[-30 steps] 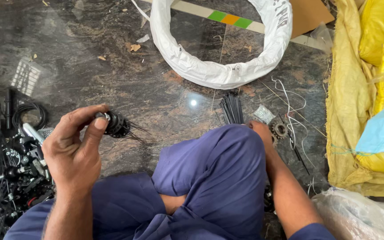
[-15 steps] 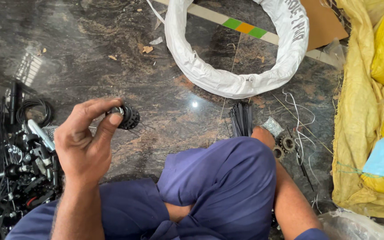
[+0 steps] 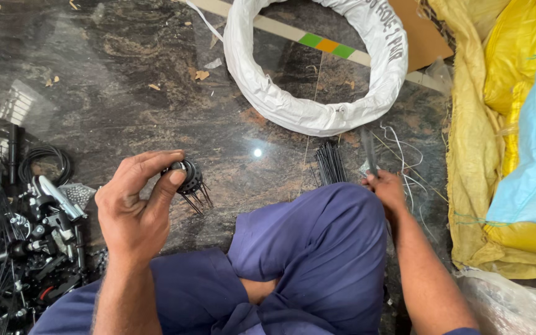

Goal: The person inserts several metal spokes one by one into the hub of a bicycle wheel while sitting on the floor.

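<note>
The left hand [image 3: 134,214] pinched a small black round metal hub [image 3: 187,177] left of the bent blue-trousered knee [image 3: 317,248]; the right hand [image 3: 384,189], beside that knee, gripped a thin black spoke [image 3: 368,152].

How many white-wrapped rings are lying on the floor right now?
1. The white plastic-wrapped ring lies on the dark polished stone floor, ahead of the blue-clad knee, partly over a brown cardboard sheet. Others may be out of frame.

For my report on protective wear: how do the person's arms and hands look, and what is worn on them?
Both hands, left hand and right hand, are bare: no gloves, rings or watch visible. The forearms are uncovered; a dark blue sleeve edge shows only at the right arm's lower end.
</note>
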